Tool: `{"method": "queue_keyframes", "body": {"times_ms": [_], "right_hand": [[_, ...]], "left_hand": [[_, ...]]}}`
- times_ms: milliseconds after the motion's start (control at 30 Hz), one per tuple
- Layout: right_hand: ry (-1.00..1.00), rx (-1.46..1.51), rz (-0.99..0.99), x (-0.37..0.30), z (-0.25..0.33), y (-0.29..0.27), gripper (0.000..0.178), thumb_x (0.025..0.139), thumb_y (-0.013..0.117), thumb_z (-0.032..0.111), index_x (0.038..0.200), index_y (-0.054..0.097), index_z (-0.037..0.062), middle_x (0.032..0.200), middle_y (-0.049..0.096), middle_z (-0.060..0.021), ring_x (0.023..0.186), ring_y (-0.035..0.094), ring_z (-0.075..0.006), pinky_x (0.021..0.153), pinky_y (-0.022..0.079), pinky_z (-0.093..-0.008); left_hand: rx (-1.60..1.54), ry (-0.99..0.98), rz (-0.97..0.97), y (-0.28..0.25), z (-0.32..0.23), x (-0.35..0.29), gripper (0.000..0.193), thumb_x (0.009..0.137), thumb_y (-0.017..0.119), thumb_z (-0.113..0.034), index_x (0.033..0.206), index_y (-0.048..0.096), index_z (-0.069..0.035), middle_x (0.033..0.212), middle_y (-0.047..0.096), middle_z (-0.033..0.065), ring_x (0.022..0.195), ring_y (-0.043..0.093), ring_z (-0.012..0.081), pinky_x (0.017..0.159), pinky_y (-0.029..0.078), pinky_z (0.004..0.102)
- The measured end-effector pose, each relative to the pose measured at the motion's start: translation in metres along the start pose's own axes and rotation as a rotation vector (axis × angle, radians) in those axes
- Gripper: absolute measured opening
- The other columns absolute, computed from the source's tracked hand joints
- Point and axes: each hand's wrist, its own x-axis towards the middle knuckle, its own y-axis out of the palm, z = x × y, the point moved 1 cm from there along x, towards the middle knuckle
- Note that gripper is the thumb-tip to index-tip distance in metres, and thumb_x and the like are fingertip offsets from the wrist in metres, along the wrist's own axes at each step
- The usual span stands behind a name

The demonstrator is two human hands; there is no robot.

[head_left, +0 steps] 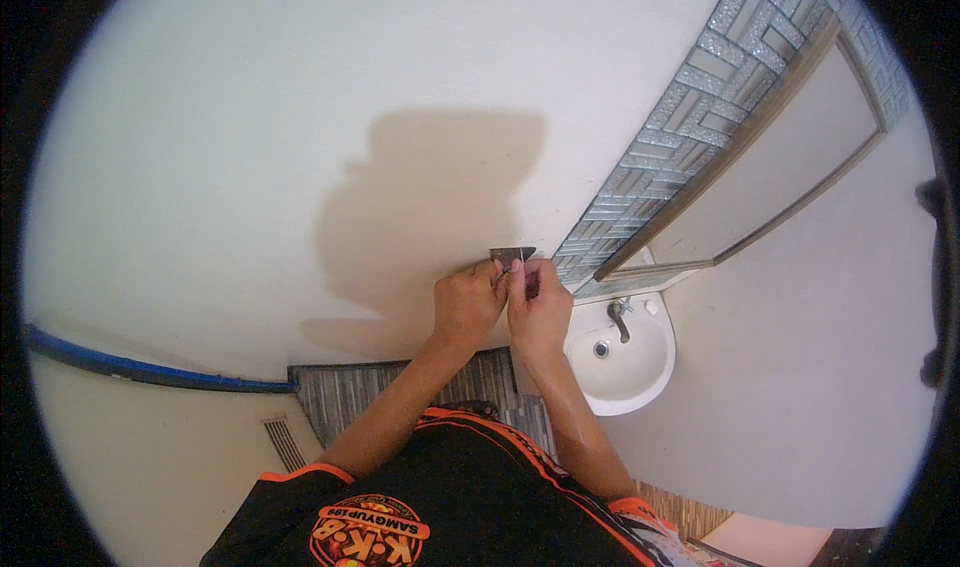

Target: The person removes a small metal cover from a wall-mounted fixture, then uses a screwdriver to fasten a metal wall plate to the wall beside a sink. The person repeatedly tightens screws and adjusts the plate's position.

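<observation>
Both of my hands meet in front of a small rectangular wall box opening (511, 254) in the white wall. My left hand (467, 302) is closed, with its fingertips at the lower edge of the opening; what they grip is hidden. Close against it, my right hand (540, 307) pinches a thin wire (522, 255) between thumb and finger. The inside of the opening looks dark brown, and my fingers cover its lower part.
To the right stands a white washbasin (660, 372) with a grey faucet (618, 322). Above it hangs a wood-framed mirror (780, 157) beside a strip of glittery mosaic tile (690, 117). A blue-edged door (150, 370) is at the left, with striped flooring (345, 397) below.
</observation>
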Motion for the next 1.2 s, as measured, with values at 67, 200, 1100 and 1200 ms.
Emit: {"method": "queue_keyframes", "body": {"times_ms": [67, 200, 1100, 1200], "right_hand": [[-0.053, -0.029, -0.003, 0.001, 0.000, 0.000, 0.027, 0.107, 0.064, 0.023, 0.088, 0.062, 0.0042, 0.070, 0.065, -0.0200, 0.062, 0.067, -0.0413, 0.058, 0.052, -0.0486], [-0.078, -0.229, 0.048, 0.004, -0.001, 0.000, 0.026, 0.108, 0.064, 0.019, 0.089, 0.064, 0.0017, 0.068, 0.068, -0.0166, 0.058, 0.068, -0.0295, 0.057, 0.052, -0.0403], [-0.162, 0.264, 0.365, -0.085, -0.047, -0.049, 0.033, 0.108, 0.061, 0.027, 0.127, 0.062, -0.0010, 0.106, 0.071, -0.0222, 0.093, 0.072, -0.0409, 0.084, 0.056, -0.0455], [0.015, 0.468, 0.468, -0.105, -0.042, -0.052, 0.037, 0.109, 0.059, 0.026, 0.136, 0.055, 0.0005, 0.114, 0.071, -0.0223, 0.103, 0.071, -0.0433, 0.091, 0.056, -0.0454]], "left_hand": [[0.009, 0.012, -0.005, 0.000, 0.000, 0.000, 0.024, 0.094, 0.074, -0.026, 0.087, 0.072, -0.004, 0.075, 0.073, 0.0180, 0.067, 0.074, 0.0352, 0.060, 0.058, 0.0465], [0.008, 0.015, 0.000, 0.002, 0.002, 0.000, 0.022, 0.094, 0.074, -0.025, 0.089, 0.072, -0.004, 0.075, 0.073, 0.0179, 0.067, 0.074, 0.0356, 0.061, 0.059, 0.0466], [-1.042, -0.783, 0.056, 0.008, -0.025, -0.046, 0.047, 0.111, 0.056, -0.043, 0.077, 0.052, -0.011, 0.063, 0.047, 0.0015, 0.056, 0.043, 0.0124, 0.053, 0.039, 0.0343], [-1.319, -0.951, 0.026, 0.017, -0.046, -0.058, 0.044, 0.112, 0.053, -0.044, 0.079, 0.046, -0.016, 0.068, 0.038, -0.0060, 0.058, 0.033, 0.0078, 0.052, 0.029, 0.0291]]}}
